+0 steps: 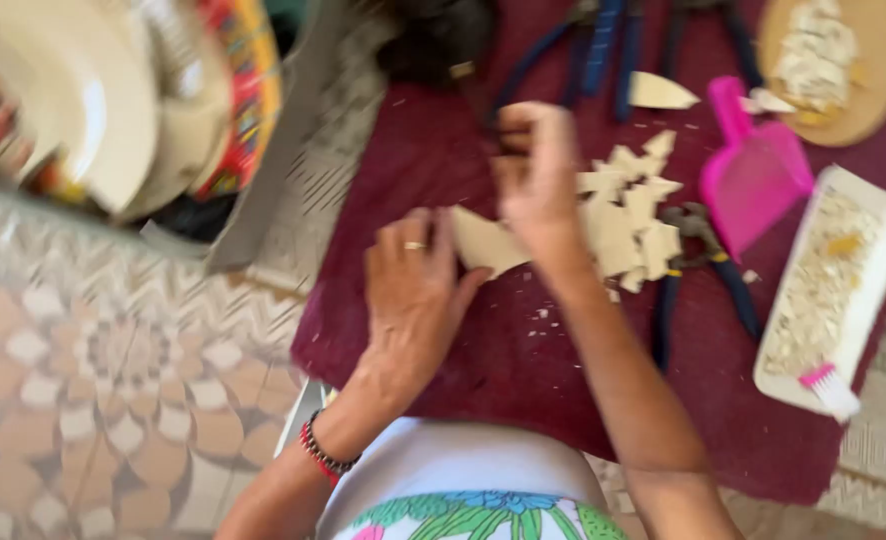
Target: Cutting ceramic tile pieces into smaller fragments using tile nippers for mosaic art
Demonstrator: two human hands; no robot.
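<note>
My left hand (pixel 413 285), with a ring on one finger, lies on the dark red cloth (pixel 483 370) and holds the near end of a beige tile shard (pixel 485 243). My right hand (pixel 535 165) reaches over the same shard from above, fingers curled; whether it grips the shard or a tool is blurred. Just to the right lies a heap of pale broken tile pieces (pixel 631 205).
Blue-handled nippers (pixel 698 265) lie by the heap, more pliers (pixel 603 45) at the back. A pink dustpan (pixel 753 170), a white tray of fragments (pixel 833 290) with a small pink brush (pixel 828 388), and a round wooden board (pixel 833 60) stand right. Stacked plates (pixel 93 100) sit left.
</note>
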